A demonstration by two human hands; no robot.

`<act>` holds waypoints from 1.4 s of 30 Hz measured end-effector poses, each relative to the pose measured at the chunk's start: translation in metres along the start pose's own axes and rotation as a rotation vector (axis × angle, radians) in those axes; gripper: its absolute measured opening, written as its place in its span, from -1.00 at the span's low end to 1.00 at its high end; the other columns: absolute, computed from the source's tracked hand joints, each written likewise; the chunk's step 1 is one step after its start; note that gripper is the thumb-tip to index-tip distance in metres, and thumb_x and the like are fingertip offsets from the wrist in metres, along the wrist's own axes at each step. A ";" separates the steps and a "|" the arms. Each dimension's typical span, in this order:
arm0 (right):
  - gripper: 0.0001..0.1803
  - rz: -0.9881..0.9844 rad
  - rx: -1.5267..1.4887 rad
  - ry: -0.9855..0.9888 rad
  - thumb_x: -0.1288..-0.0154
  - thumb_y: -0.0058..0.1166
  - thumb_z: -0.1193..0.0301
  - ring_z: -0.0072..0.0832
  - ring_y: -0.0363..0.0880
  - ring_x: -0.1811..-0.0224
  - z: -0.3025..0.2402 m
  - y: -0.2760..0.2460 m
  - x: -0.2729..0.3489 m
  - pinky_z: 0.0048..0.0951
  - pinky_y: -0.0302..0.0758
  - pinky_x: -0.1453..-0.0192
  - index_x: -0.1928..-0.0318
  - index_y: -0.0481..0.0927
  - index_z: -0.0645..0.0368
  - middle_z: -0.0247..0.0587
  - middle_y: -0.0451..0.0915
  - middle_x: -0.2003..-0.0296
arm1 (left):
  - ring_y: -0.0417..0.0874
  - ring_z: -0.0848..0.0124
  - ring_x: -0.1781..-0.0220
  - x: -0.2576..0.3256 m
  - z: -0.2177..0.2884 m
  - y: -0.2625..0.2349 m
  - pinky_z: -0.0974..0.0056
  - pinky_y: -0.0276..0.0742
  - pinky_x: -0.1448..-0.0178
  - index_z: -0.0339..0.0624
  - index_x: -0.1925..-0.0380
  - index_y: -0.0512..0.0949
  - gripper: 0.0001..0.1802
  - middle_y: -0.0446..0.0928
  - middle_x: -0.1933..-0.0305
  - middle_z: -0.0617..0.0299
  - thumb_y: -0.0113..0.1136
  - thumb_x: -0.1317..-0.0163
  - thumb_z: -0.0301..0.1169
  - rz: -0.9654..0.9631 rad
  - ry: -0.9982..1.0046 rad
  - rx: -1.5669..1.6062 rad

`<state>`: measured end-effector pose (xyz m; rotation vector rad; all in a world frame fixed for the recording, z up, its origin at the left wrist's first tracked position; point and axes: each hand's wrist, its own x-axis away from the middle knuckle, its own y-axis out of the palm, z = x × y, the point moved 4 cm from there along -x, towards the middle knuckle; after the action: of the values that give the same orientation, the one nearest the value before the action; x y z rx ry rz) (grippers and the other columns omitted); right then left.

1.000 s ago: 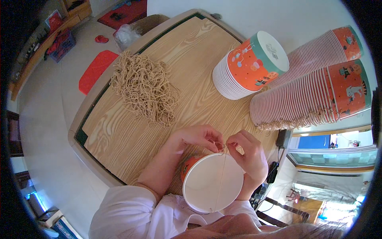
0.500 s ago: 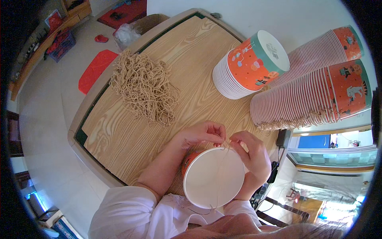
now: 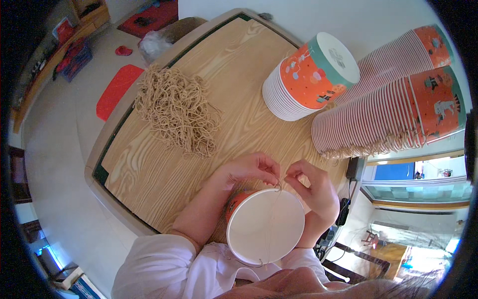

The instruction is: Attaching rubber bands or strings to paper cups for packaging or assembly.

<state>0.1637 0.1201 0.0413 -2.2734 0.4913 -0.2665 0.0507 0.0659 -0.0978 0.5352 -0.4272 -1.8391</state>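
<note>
A paper bucket (image 3: 254, 226) with a white inside and an orange printed outer wall lies tilted against my body, its mouth facing up at me. A thin tan string (image 3: 269, 226) crosses the mouth from the near rim to the far rim. Just beyond the far rim, my left hand (image 3: 254, 169) pinches the string between thumb and fingers. To its right, my right hand (image 3: 314, 189) is also closed in a pinch, on what looks like the string's end. The fingertips partly hide the string where it meets the rim.
A loose heap of tan strings (image 3: 177, 112) lies on the wooden table (image 3: 234, 60). Beyond on the right, a stack of upside-down buckets (image 3: 311, 74) stands near two long nested stacks (image 3: 368, 117) lying sideways; strings hang along the nearer one. A red stool (image 3: 118, 92) is past the left edge.
My hands have drawn slightly apart at the far rim, the right one shifting a little right. The bucket has shifted slightly toward the left.
</note>
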 end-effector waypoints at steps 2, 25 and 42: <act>-0.82 -0.081 -0.070 0.057 -0.14 0.21 0.60 -0.45 0.62 0.31 0.002 -0.001 0.003 -0.50 0.52 0.21 0.23 0.53 0.31 -0.17 0.58 0.39 | 0.52 0.60 0.35 0.000 0.003 0.002 0.45 0.42 0.19 -0.23 0.41 0.62 -0.89 0.58 0.43 0.35 0.27 -0.15 -0.41 -0.029 0.031 -0.005; -0.81 -0.023 -0.014 0.051 -0.15 0.11 0.69 -0.43 0.64 0.26 0.003 0.000 0.002 -0.48 0.54 0.19 0.20 0.53 0.31 -0.15 0.59 0.34 | 0.58 0.56 0.23 0.000 0.004 0.007 0.41 0.47 0.09 -0.27 0.34 0.64 -0.86 0.62 0.32 0.27 0.29 -0.14 -0.42 -0.066 -0.021 -0.026; -0.77 -0.009 0.097 -0.035 -0.02 0.21 0.64 -0.35 0.59 0.36 -0.004 -0.001 0.003 -0.42 0.51 0.28 0.23 0.59 0.26 -0.14 0.58 0.38 | 0.56 0.57 0.31 -0.004 -0.002 0.007 0.45 0.47 0.16 -0.29 0.37 0.61 -0.89 0.59 0.38 0.29 0.27 -0.14 -0.47 0.046 0.039 0.124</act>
<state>0.1653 0.1166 0.0450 -2.1824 0.4408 -0.2493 0.0586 0.0674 -0.0948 0.6401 -0.5257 -1.7634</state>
